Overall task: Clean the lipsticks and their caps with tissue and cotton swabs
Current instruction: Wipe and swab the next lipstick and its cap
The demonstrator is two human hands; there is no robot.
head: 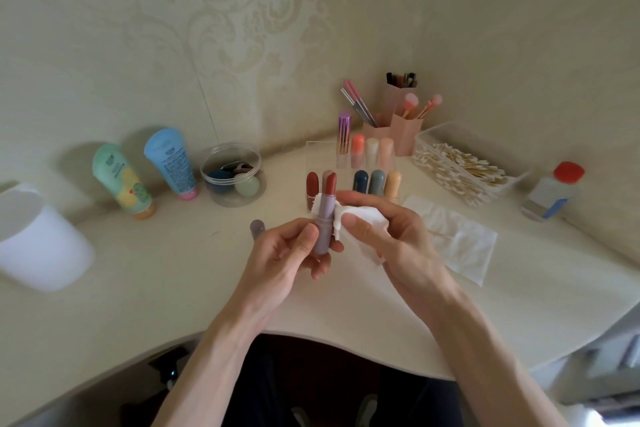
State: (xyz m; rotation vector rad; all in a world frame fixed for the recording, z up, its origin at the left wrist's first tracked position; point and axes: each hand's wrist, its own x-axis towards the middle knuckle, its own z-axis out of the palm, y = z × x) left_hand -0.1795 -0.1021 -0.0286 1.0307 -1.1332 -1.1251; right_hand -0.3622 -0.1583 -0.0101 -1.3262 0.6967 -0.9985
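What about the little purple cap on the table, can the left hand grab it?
Probably not yet. The cap sits right beside the left hand, nothing between, but that hand grips the lipstick.

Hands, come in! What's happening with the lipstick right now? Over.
Left hand grips purple lipstick upright, uncapped. Right hand pinches tissue against its tube. Cap on desk, left of hands. Nothing blocking.

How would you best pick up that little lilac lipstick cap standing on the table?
I'd pinch the little lilac lipstick cap across its straight sides, coming down from above and the left. It stands upright, rounded end up, and the left hand holding the lilac lipstick tube crowds its right side.
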